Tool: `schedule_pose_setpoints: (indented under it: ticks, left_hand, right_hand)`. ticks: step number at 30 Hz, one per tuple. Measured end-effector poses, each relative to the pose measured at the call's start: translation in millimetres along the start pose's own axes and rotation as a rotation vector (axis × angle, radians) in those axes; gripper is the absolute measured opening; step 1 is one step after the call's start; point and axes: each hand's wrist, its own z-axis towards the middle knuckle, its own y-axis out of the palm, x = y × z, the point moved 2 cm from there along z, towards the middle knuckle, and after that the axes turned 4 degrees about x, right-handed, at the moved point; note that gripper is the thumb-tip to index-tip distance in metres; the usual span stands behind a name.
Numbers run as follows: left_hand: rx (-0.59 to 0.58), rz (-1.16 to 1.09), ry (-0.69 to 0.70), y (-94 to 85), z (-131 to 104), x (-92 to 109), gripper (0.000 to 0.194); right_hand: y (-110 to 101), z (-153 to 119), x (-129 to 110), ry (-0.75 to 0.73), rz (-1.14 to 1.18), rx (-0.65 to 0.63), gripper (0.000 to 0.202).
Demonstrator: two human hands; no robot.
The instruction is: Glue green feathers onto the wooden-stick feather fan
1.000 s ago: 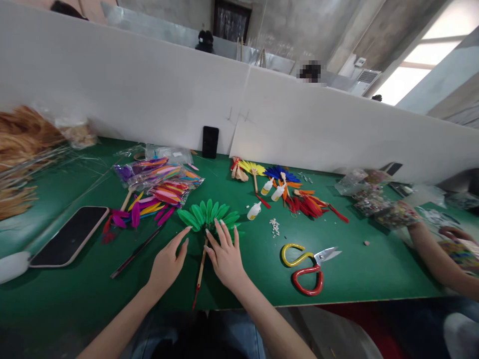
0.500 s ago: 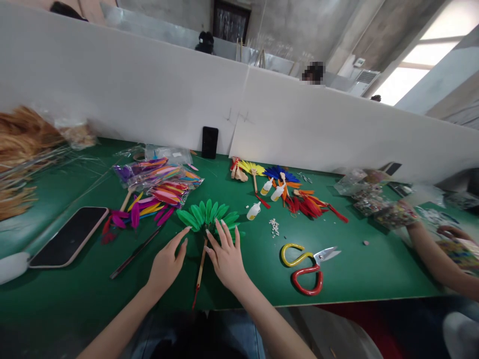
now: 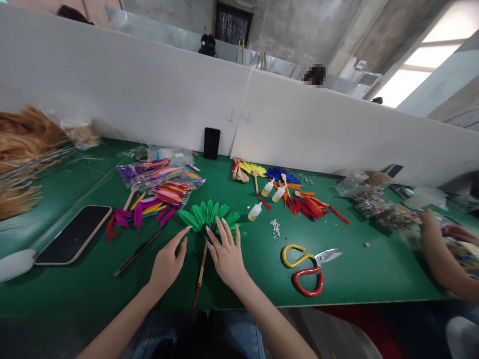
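Note:
A green feather fan (image 3: 210,214) lies spread on the green table in front of me, its wooden handle (image 3: 202,266) pointing towards me with a red tassel at the end. My right hand (image 3: 226,254) rests over the fan's right side and centre, fingers stretched out, covering the lower feathers there. At the fan's left edge is my left hand (image 3: 168,259), fingers apart, the index tip close to the outermost left feather; whether it touches I cannot tell. Neither hand grips anything that shows.
Scissors (image 3: 312,269), white beads (image 3: 275,228) and several glue bottles (image 3: 255,211) lie to the right. Behind are a yellow fan (image 3: 254,168) and a blue fan (image 3: 279,173). Leftward are bagged feathers (image 3: 164,182), a dark pen-like stick (image 3: 138,250) and a phone (image 3: 75,235). A co-worker's arm (image 3: 441,259) reaches in at far right.
My hands and the green fan hold nearly the same position. The view has shifted slightly. At far right, the co-worker's arm has drawn back from the bags of beads.

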Motion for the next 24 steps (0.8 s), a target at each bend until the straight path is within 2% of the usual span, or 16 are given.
schedule_pose_setpoints:
  ticks: [6,13,19,21,24]
  left_hand:
    - [0.006,0.016,0.007,-1.6,0.5,1.4,0.039]
    - [-0.011,0.012,0.007,0.6,-1.1,-1.8,0.038]
    - [-0.012,-0.003,-0.014,1.9,-1.7,-4.0,0.038]
    - [-0.010,-0.014,-0.023,1.4,-1.7,-3.7,0.037]
    - [0.014,-0.066,-0.062,-3.5,3.0,0.9,0.036]
  right_hand:
    - [8.6,2.3,1.5,-0.003,0.007,-0.010,0.040]
    - [4.8,5.2,1.1,-0.023,-0.014,0.016,0.043]
    - [10.3,6.7,2.5,-0.041,-0.014,0.006,0.041]
    - [6.2,8.3,2.0,-0.042,-0.004,0.017,0.042]
    - [-10.8,13.3,0.6,0.005,0.107,0.084,0.043]
